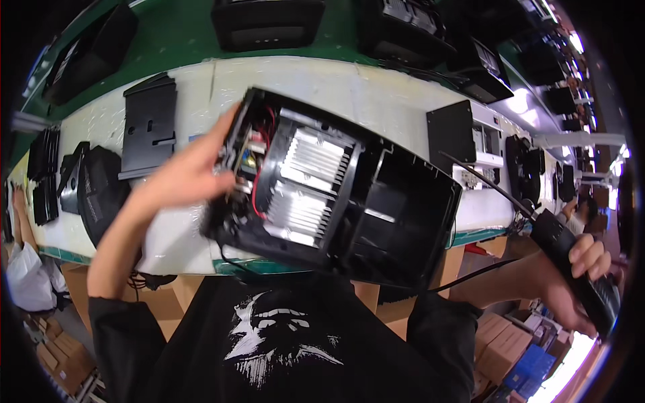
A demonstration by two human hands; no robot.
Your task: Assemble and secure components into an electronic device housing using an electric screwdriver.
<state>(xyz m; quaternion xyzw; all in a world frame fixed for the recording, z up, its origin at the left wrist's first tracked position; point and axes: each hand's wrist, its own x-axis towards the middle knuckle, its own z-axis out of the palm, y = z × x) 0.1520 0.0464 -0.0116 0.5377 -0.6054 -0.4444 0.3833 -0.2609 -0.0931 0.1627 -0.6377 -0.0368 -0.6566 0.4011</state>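
Observation:
A black plastic housing (396,221) is tilted over the front of the bench, its inner side showing. Inside are two silver finned heat sinks (312,161), red wires and small components at the left end. My left hand (201,164) grips that end, fingers behind the rim and thumb on the edge. Far to the right, my right hand (588,258) is wrapped round the black handle of what looks like an electric screwdriver (554,235). Its long thin shaft points up and left, past the housing's right end; whether the tip touches anything cannot be made out.
Behind the white padded bench top (201,80), several black units stand on a green surface (175,40). A flat black panel (149,124) and a black rounded part (101,191) lie left; a white-and-black assembly (480,141) lies right. Cardboard boxes (500,346) are below, right.

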